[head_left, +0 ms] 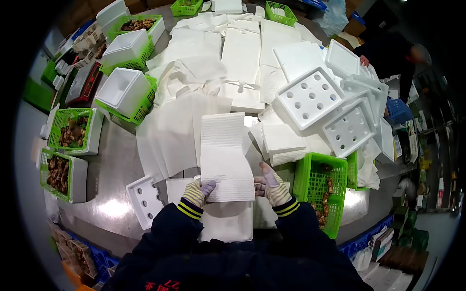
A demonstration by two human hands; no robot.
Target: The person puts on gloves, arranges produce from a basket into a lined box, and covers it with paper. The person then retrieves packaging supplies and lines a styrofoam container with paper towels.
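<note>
My left hand [196,192], in a striped glove with a purple thumb, pinches the left edge of a white ribbed paper sheet [226,155], its thumb lying on top. On the sheet's right side my right hand [274,186], gloved too, is open with its thumb raised. Its fingertips are at the sheet's edge, and whether they touch it I cannot tell. Under the sheet's near end is a white foam box [227,228], partly covered. A white foam lid with holes [143,201] lies tilted left of my left hand. Beside my right forearm stands a green basket [305,169] holding several brown pieces.
White sheets [170,131] spread over the metal table [109,179]. Perforated foam lids [310,97] pile up at the right. Along the left stand foam boxes [121,89] and green baskets [73,112] with brown knobbly contents. Another person's hand [364,60] is at the far right.
</note>
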